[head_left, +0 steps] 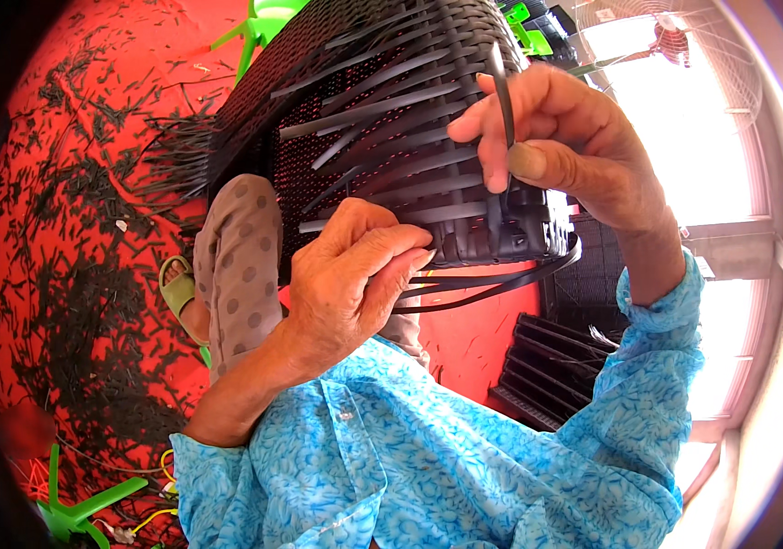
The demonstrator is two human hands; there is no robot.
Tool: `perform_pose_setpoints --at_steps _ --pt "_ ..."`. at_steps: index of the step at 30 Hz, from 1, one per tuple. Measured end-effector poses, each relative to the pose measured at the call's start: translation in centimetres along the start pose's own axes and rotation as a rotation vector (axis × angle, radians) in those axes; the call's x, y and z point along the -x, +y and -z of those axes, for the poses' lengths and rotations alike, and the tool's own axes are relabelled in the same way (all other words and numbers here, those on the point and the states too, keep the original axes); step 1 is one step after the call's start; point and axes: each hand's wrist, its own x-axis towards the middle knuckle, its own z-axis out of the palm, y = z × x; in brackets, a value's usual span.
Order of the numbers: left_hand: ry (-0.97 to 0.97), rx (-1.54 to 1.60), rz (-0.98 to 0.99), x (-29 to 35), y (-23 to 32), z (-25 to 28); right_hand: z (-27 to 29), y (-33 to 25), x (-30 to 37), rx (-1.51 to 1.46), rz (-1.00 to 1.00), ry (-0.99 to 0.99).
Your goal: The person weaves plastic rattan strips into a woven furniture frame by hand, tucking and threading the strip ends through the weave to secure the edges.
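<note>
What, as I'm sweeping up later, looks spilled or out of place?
Short dark strips litter the red floor, mostly toward the picture's left. They look odd because they lie loose, at all angles, in untidy clumps. The black woven piece shows no clear damage.

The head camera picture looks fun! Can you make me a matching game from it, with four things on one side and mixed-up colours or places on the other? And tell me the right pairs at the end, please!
Things:
1. Right hand
2. Sandal
3. Left hand
4. Shirt

Colours, places and states:
A. Blue with a pattern
B. At the near edge of the dark woven piece
C. Holding a dark strip that sticks up
D. Green

Right pairs: 1-C, 2-D, 3-B, 4-A
</note>
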Motion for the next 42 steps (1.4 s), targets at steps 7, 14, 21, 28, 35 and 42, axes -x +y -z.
perform_pose_setpoints --at_steps 7,14,21,28,35,42 --pt "0.062 -0.079 -0.062 0.3 -0.4 -0.5 -0.9 0.6 0.5 0.16 0.099 0.18" --pt "0.08 -0.138 -0.12 0.7 -0.8 -0.8 -2.0 0.9 0.3 0.328 0.197 0.297" --pt "0.093 -0.193 -0.179 0.7 -0.8 -0.7 -2.0 -0.5 0.6 0.761 0.232 0.197" --pt "0.073 -0.117 -0.14 0.3 -0.5 -0.7 -1.2 -1.4 0.8 0.956 0.32 0.028" --pt "-0.068 0.206 0.157 0.3 0.6 -0.2 -0.6 -2.0 0.7 1.07 0.364 -0.103" --pt "-0.137 0.627 0.512 0.1 1.5 0.2 -0.7 -2.3 0.6 1.058 0.34 -0.026"
